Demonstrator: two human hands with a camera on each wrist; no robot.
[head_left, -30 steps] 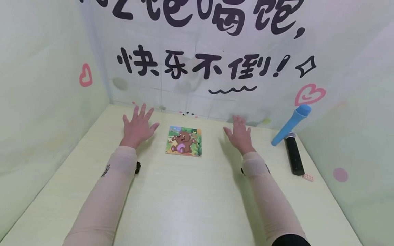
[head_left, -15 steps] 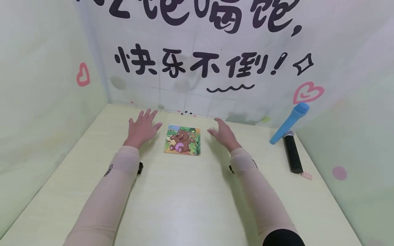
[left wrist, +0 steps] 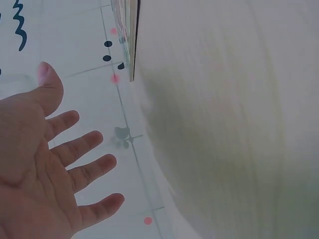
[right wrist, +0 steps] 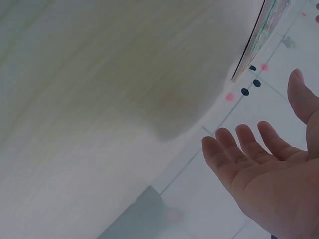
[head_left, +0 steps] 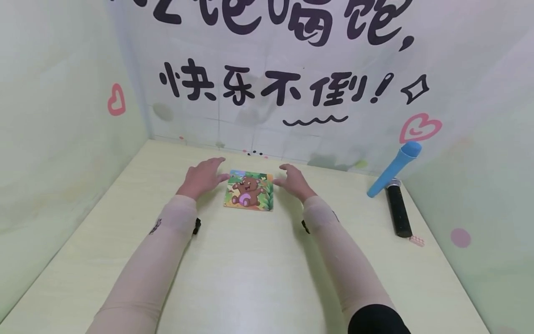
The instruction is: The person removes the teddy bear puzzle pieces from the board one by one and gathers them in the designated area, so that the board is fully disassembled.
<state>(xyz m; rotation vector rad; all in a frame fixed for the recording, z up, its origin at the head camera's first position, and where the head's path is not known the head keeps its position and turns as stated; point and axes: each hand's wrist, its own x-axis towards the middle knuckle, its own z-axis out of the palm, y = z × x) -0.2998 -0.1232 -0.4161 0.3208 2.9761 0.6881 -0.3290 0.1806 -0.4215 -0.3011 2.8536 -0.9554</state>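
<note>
A square picture board with a brown cartoon bear [head_left: 249, 191] lies flat on the pale table. At its left side is my left hand [head_left: 202, 177], thumb toward the board's upper left corner, fingers relaxed and spread. My right hand [head_left: 295, 181] faces it from the other side, thumb near the upper right edge. Both wrist views show an empty palm: the left hand [left wrist: 45, 164] has its fingers apart, and the right hand [right wrist: 274, 164] has them loosely bent. Only the board's thin edge [left wrist: 132, 45] shows in the left wrist view. Whether either thumb touches the board I cannot tell.
On the right, a blue tapered tube [head_left: 394, 169] stands slanted beside a black cylinder with a silvery end [head_left: 399, 211]. A small pink piece [head_left: 417, 240] lies by the cylinder's near end. Printed cloth walls [head_left: 250, 125] border the table [head_left: 246, 278] at the back and sides.
Both hands have moved inward toward the bear board, the left to the right and the right to the left. Their widely spread fingers have relaxed. The board stays in place.
</note>
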